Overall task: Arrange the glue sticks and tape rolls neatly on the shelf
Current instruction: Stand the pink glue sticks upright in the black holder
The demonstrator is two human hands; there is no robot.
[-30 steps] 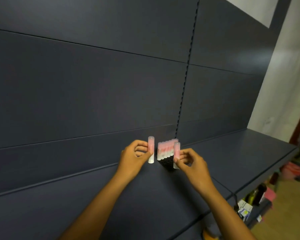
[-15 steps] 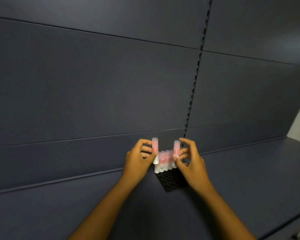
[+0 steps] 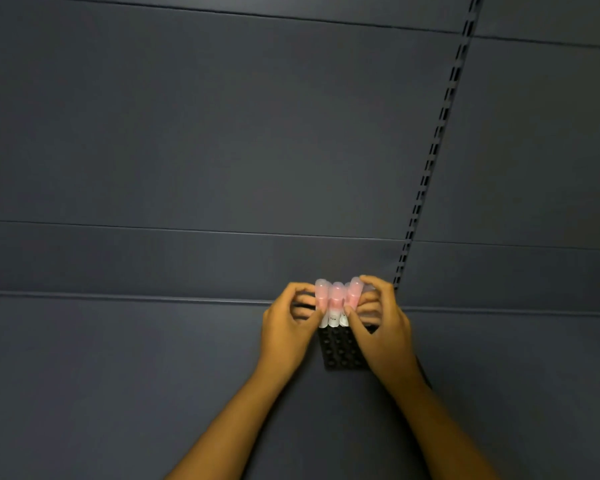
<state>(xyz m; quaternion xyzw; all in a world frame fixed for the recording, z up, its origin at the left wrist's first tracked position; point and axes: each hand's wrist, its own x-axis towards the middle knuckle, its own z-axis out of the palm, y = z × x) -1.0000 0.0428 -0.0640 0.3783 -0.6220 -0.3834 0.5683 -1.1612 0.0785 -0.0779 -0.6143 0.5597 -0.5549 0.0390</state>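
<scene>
Both hands meet at a small cluster of glue sticks (image 3: 336,301) standing upright at the back of a dark grey shelf (image 3: 118,375), right where the shelf surface meets the back panel (image 3: 222,133). The sticks have translucent pink caps and white bodies with small dark print, and they stand in the rear rows of a black holder tray (image 3: 340,351) whose front rows show as open round sockets. The left hand (image 3: 286,336) comes in from the left, thumb and curled fingers pinched on the leftmost stick of the cluster. The right hand (image 3: 381,336) mirrors it from the other side — thumb low against the white bodies, index finger hooked over the pink cap of the rightmost stick. The two hands press the sticks tightly side by side, so the caps touch one another; how many sticks stand in the group cannot be told, since the fingers cover the outer ones. Just right of the hands a slotted upright strip (image 3: 433,140) runs up the back panel on a slant. Both forearms enter from the lower edge — bare, no sleeves visible.
</scene>
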